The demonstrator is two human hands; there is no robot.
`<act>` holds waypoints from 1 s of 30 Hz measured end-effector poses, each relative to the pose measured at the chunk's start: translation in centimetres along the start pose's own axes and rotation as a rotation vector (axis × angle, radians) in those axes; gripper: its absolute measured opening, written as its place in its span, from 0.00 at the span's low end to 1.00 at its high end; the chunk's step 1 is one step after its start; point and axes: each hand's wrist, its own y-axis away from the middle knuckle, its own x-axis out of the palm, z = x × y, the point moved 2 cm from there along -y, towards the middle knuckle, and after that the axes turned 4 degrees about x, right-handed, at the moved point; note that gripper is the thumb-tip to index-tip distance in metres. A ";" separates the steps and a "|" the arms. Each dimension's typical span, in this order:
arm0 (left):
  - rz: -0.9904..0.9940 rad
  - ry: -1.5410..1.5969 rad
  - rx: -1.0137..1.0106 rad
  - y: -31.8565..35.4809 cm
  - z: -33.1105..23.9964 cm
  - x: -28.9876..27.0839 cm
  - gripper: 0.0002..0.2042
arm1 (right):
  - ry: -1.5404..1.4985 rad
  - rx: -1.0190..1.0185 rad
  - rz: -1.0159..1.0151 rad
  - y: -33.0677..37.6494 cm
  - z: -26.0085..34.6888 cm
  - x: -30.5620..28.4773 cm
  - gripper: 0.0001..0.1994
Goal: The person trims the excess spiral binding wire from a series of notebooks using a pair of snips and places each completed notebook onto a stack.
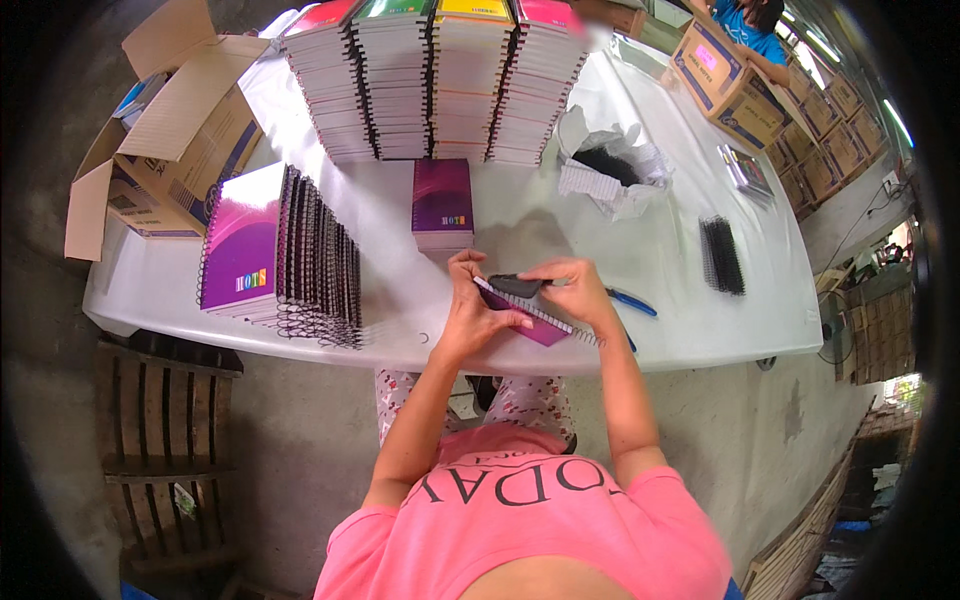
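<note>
The step in hand looks like closing or trimming the wire spiral of a purple notebook (527, 312), which sits at the near table (660, 340) edge, tilted, between both hands. The left hand (470, 305) grips its near left end, fingers curled and clamped on the cover. The right hand (575, 290) presses a dark tool (515, 285) against the spiral edge, fingers closed around it. A next move would likely call for steady hold while the tool works along the wire end. Blue-handled pliers (630, 300) lie just right of the right hand. To the left, an open carton (165, 150) holds what seem to be more books, though its contents are mostly hidden. A white bag (610, 165) on the far right holds dark coils. Finished notebooks stand in a leaning row (285, 250) and in far stacks (440, 80).
</note>
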 end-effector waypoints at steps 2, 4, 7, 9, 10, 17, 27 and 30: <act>0.009 -0.028 0.043 -0.2 -0.4 -0.2 0.48 | -0.283 -0.113 0.089 0.6 1.0 0.5 0.18; 0.034 -0.050 0.055 0.1 -0.7 -0.7 0.48 | -0.118 -0.171 0.110 0.2 2.8 1.1 0.19; 0.016 0.040 0.052 0.2 -0.4 -0.2 0.48 | -0.083 -0.069 0.080 -0.4 0.4 0.8 0.18; 0.031 0.057 0.012 0.2 -0.7 -0.4 0.48 | -0.275 -0.044 0.103 -0.2 1.6 1.4 0.20; 0.040 0.065 -0.007 0.3 -0.7 -0.4 0.48 | -0.180 -0.038 0.121 -0.3 1.7 1.4 0.20; 0.023 0.291 -0.113 0.8 0.2 -0.7 0.27 | 0.337 0.128 -0.551 2.6 -4.9 -8.4 0.19; -0.283 0.509 -0.358 0.8 -4.3 -1.9 0.12 | 0.902 0.279 -0.458 12.6 -7.2 -3.2 0.25; -0.331 0.258 -0.206 0.5 -6.4 -2.4 0.12 | 0.678 0.290 -0.467 12.4 -6.2 -2.2 0.25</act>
